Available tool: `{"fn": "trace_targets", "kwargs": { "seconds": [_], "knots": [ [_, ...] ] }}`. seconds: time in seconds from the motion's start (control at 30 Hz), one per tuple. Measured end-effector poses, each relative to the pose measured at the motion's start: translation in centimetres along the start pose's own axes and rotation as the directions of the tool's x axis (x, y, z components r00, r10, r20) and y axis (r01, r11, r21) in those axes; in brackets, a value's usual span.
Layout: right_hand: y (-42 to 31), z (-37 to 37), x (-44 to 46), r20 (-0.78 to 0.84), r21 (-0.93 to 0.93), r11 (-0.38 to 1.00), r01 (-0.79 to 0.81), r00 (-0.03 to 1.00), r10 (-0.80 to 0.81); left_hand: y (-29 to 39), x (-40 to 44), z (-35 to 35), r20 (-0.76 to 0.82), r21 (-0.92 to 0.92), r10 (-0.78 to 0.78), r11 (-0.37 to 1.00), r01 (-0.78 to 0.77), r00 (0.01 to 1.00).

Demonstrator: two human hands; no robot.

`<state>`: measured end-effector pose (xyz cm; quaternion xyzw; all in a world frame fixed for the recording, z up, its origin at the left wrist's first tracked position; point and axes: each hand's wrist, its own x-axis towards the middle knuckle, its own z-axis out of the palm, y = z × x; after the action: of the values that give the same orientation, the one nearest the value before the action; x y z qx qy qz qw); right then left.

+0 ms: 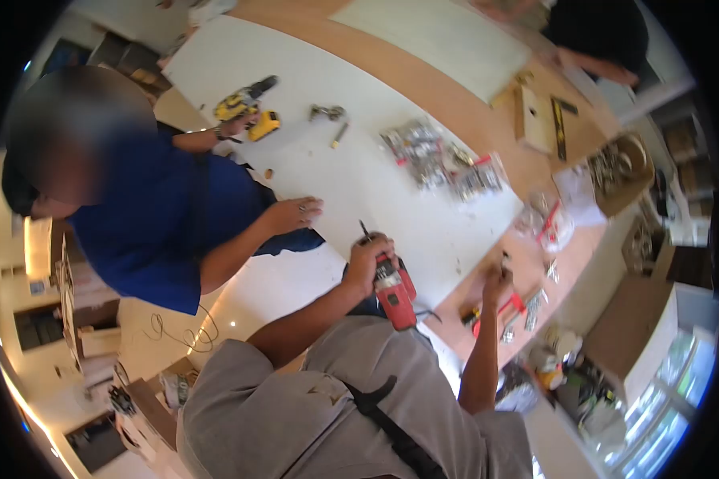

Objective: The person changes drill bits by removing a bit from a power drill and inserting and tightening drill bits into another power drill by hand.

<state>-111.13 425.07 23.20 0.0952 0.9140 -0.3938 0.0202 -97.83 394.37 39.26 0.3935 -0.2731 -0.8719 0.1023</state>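
Observation:
My left hand (367,262) is wrapped round the front of a red drill (398,305), near its chuck, beside the edge of the white board (407,203). A thin dark bit (365,230) sticks out past my fingers. My right hand (499,283) is closed above the brown tabletop, with a small dark thing at its fingertips that I cannot make out. Close to it lie a red-handled tool (513,305) and small metal parts (533,313).
At the left a co-worker in blue (136,215) holds a yellow drill (240,104) and has a hand over the board. Bags of hardware (423,152), a wooden block (533,121) and a box (621,172) are farther off. Another person (599,36) is at the top right.

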Motion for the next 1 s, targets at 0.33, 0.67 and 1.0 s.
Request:
{"fn": "trace_targets", "kwargs": {
  "seconds": [0.33,0.67,1.0],
  "knots": [
    [-21.6,1.0,-1.5,0.07,0.383,0.782,0.491,0.829,-0.555,0.6,0.0,0.1,0.077,0.102,0.044,0.993,-0.052,0.996],
    [-29.3,-0.6,-6.0,0.139,0.51,0.612,0.604,0.645,-0.752,-1.0,1.9,-1.2,0.063,0.122,0.167,0.977,-0.174,0.984],
    [-9.9,-0.1,-1.4,0.217,0.323,0.934,0.155,0.948,-0.233,-0.9,-3.7,-4.2,0.183,0.581,0.688,0.501,-0.642,0.702]
  ]
}}
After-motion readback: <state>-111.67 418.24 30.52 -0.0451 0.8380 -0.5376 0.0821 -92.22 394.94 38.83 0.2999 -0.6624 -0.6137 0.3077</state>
